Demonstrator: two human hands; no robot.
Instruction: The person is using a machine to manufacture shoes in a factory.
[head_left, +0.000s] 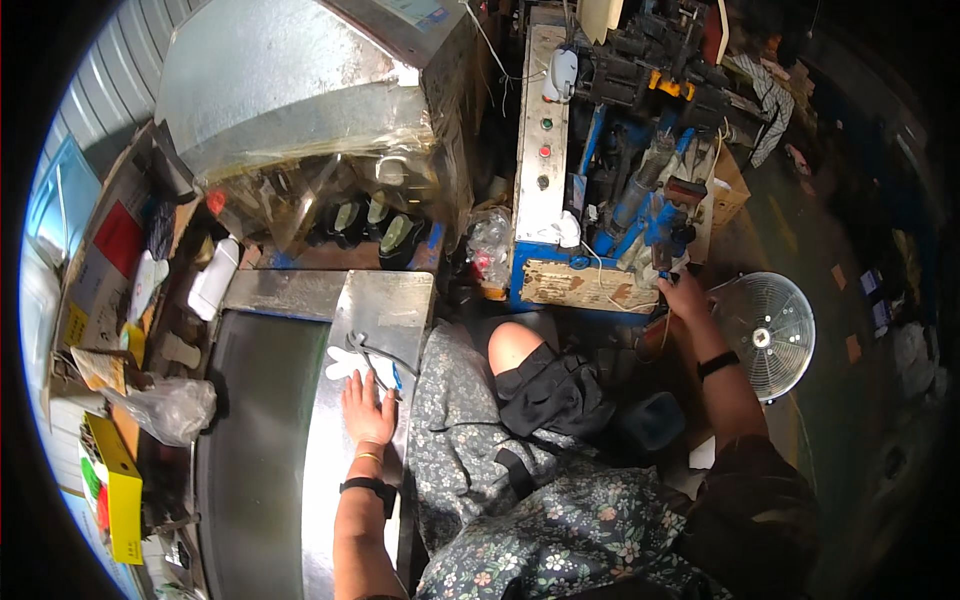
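My left hand (368, 412) lies flat with its fingers spread on the bare metal strip (322, 500) beside a dark conveyor belt. Its fingertips reach a flat white piece (347, 365) with a blue edge. A thin, dark, looped tool (372, 350) lies across that piece; its kind is unclear. Stretched out to the right, my right hand (684, 296) has its fingers closed at the near end of a blue and black machine (640, 205). Whatever it grips there is small and dark, mostly hidden by the fingers.
Several dark shoes (400, 238) sit under a plastic-draped metal housing (300, 90). A white control panel (543, 190) with buttons borders the machine. A round fan (765, 338) stands right of my right arm. At left are a plastic bag (175, 410) and a yellow box (122, 495).
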